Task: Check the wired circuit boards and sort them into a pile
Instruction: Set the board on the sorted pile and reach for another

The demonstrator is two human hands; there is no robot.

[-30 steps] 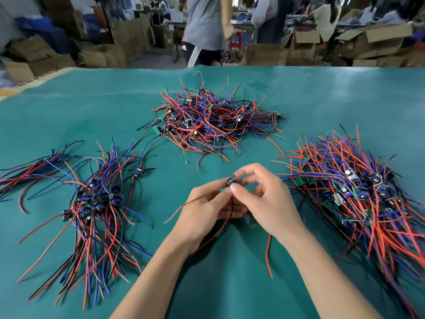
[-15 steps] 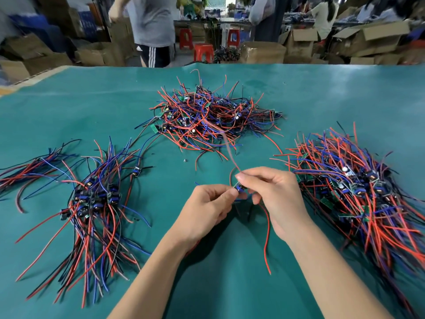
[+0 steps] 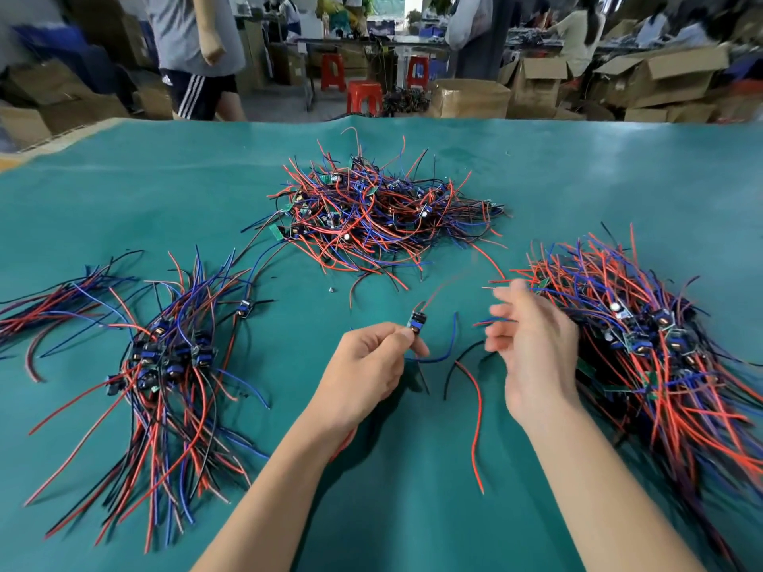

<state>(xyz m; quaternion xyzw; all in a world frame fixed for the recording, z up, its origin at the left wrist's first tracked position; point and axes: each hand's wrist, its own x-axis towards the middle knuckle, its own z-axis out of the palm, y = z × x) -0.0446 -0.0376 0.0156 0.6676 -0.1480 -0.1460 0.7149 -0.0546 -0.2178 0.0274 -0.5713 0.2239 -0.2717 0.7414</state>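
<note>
Wires everywhere on that green desk, honestly. The left hand pinched one small circuit board between thumb and fingertips, so that grip was closed right on the board's lower end, with the board poking up just above the knuckles and its red, blue and black leads trailing off to the right and down. The right hand was blurred, fingers loose and spread, holding nothing that I could make out, just beside the dangling leads.

Judging by the layout, the neat pile on the left, boards bunched together with wires fanned out, looked like where checked ones went. The tangled heap further back and the big bundle on the right looked unsorted, though I couldn't be sure.

To do this bit well, I'd say: keep hold of the board itself, not the leads, give both faces a look, then lay it with the board end among the others so the wires don't snag.
</note>
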